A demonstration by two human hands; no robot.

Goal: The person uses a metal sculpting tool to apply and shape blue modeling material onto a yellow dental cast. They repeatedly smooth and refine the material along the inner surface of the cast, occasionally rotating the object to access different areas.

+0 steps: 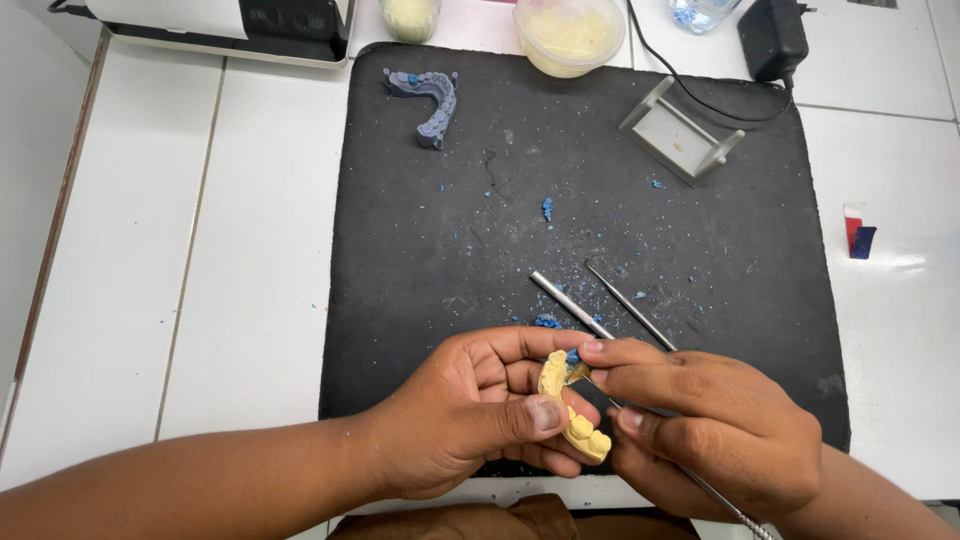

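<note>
Both hands meet at the near edge of a black mat [420,250] that lies on the white tiled counter [250,250]. Left hand [470,420] cups a yellow dental cast [575,425], fingers curled behind it and the thumb pressed across its front, so the arch of moulded teeth stands on edge between palm and thumb. Right hand [700,425] pinches a thin metal instrument [720,498] like a pen, its tip set against the upper part of the cast, where a small dab of blue material shows; the handle runs back past the wrist toward the lower right.

Just beyond the fingers, two more slim metal tools [600,300] lie side by side on the mat, slanting up to the left, with blue crumbs scattered about them. A grey dental cast [432,100] with blue specks rests near the mat's far left corner, and a small grey stand [680,132] sits toward the far right. Past the mat's far edge stand a clear tub of pale yellow material [570,35] and a black power adapter [772,38] with its cable. A small red and blue piece [858,230] lies on the counter to the right.
</note>
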